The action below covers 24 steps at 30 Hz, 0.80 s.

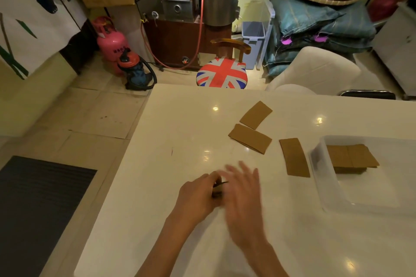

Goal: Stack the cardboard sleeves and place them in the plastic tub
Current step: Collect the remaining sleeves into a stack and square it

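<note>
Three flat brown cardboard sleeves lie on the white table (pixel 171 132): one far (pixel 256 114), one below it (pixel 249 138), one (pixel 294 156) just left of the clear plastic tub (pixel 333 198). A stack of sleeves (pixel 351 158) rests inside the tub. My left hand (pixel 198 198) grips a small bundle of sleeves (pixel 218 190) standing on edge near the table's middle; most of it is hidden. My right hand (pixel 244 200), blurred with fingers spread, hovers over and beside that bundle.
A Union Jack stool (pixel 221 73) stands at the table's far edge, a white chair (pixel 315 69) to its right. A vacuum (pixel 135 69) and pink gas cylinder (pixel 110 40) sit on the floor at left. The table's left edge drops to tiled floor and a dark mat (pixel 40 198).
</note>
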Tool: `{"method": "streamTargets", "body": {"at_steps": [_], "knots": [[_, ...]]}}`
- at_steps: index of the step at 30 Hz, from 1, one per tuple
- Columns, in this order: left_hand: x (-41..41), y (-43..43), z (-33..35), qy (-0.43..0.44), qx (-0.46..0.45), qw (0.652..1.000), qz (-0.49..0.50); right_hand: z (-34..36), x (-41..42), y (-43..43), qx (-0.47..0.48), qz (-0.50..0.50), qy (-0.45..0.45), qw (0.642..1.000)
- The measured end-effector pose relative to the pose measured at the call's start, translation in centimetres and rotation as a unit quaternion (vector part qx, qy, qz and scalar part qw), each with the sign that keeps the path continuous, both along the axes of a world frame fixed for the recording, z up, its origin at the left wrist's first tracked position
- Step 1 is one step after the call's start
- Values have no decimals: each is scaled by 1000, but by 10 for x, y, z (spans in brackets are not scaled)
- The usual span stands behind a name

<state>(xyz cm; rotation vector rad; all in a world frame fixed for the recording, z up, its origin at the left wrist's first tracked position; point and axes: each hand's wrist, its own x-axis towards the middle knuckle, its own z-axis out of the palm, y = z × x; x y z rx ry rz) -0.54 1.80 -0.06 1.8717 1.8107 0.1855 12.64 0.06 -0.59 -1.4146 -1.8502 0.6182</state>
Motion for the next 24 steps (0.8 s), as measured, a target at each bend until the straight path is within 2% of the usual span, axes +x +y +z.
{"method": "streamTargets", "body": {"at_steps": [3, 6, 8, 10, 14, 16, 17, 20, 23, 24], "knots": [[-18, 0, -2, -11, -39, 999, 5, -16, -10, -3, 6, 50, -80, 996], [-35, -6, -7, -114, -87, 989, 36, -19, 2, 5, 24, 60, -104, 993], [-36, -11, -12, -151, -67, 984, 61, -17, 0, 8, 40, 112, -48, 992], [-34, -12, -14, -140, -44, 987, 68, -14, 2, 8, 46, 126, 18, 991], [-30, -9, -12, -60, -9, 998, 28, -24, 37, 7, 88, 32, -3, 996], [-25, -9, -13, -49, 9, 999, 9, -18, 53, 2, 43, -42, 125, 990], [-23, -9, -14, -48, 15, 999, 3, -12, 60, 1, -7, -88, 216, 972], [-18, -8, -17, -42, 34, 999, -7, 6, 72, 4, -93, -167, 458, 868], [-15, -5, -19, -42, 43, 998, -19, 18, 78, 18, -128, -135, 641, 745], [-14, -4, -20, -42, 41, 998, -23, 17, 75, 22, -145, -127, 659, 727]]}}
